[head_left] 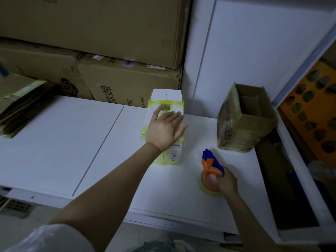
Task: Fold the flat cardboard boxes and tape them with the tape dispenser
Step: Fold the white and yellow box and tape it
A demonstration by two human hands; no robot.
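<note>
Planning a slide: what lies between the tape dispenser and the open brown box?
Only bare white tabletop, in the head view, between tape dispenser and open brown box.

White table (63, 142) bears a white-yellow box (166, 100), brown open box (241, 131), tape dispenser (211, 166), flat cardboard stack (21, 102)
</note>
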